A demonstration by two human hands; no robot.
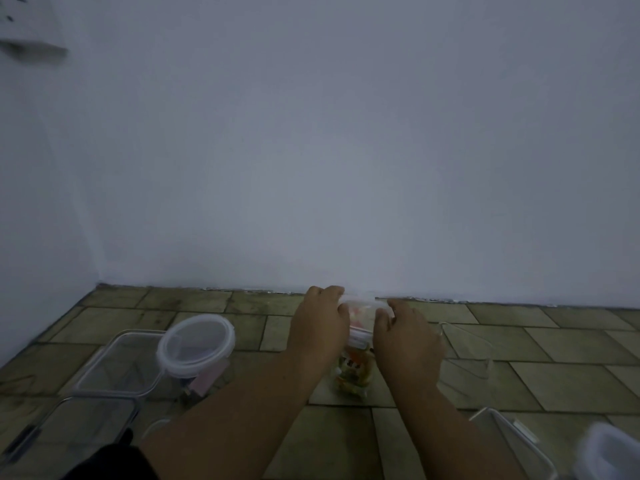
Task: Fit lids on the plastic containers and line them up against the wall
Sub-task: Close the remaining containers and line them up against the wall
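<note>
A tall clear plastic container [353,372] with colourful contents stands on the tiled floor in the middle of the view. Its clear lid [362,317] lies on top of it. My left hand [320,323] grips the lid's left side and my right hand [407,336] grips its right side, fingers curled over the rim. The hands hide most of the lid and the container's upper part. A round lidded container [195,344] stands at the left. Two clear rectangular containers [117,365] [79,427] lie in front of it.
The white wall [346,168] meets the floor just beyond my hands. A clear container [467,355] sits to the right of my right hand. At the bottom right are a clear rectangular piece [512,441] and another container [609,452].
</note>
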